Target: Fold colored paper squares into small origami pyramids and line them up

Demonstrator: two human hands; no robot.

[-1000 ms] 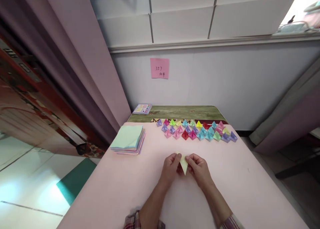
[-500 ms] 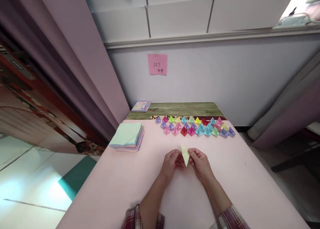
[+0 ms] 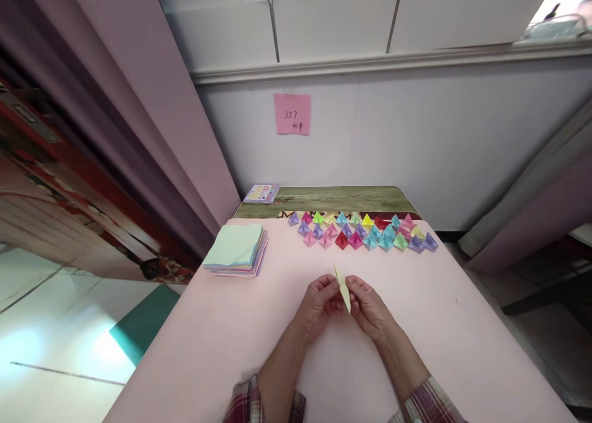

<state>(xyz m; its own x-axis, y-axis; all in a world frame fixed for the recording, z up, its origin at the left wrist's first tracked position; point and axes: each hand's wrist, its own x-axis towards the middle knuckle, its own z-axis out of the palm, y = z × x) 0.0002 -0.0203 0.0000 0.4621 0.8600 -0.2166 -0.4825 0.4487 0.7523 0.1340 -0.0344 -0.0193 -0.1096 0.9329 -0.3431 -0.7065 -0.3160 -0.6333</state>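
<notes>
A pale yellow folded paper [image 3: 343, 290], narrow and pointed at both ends, is held upright above the middle of the pink tabletop [image 3: 240, 336]. My left hand [image 3: 321, 299] pinches its left side, thumb on top. From the right, my right hand [image 3: 366, 303] grips it between thumb and fingers. Fingertips behind the paper are partly hidden. Beyond my hands stand several small folded paper pieces [image 3: 355, 241] in rows, in purple, pink, blue, green, yellow and red.
A stack of coloured paper sheets [image 3: 235, 245], light green on top, lies at the table's left side. A small printed packet [image 3: 261, 193] rests at the back left corner. A pink note [image 3: 292, 114] with handwriting is stuck to the wall [image 3: 393, 127] behind.
The yellow paper has turned more edge-on and looks narrower. My left thumb has moved right onto it, and both hands are closer together. The camera view has shifted slightly.
</notes>
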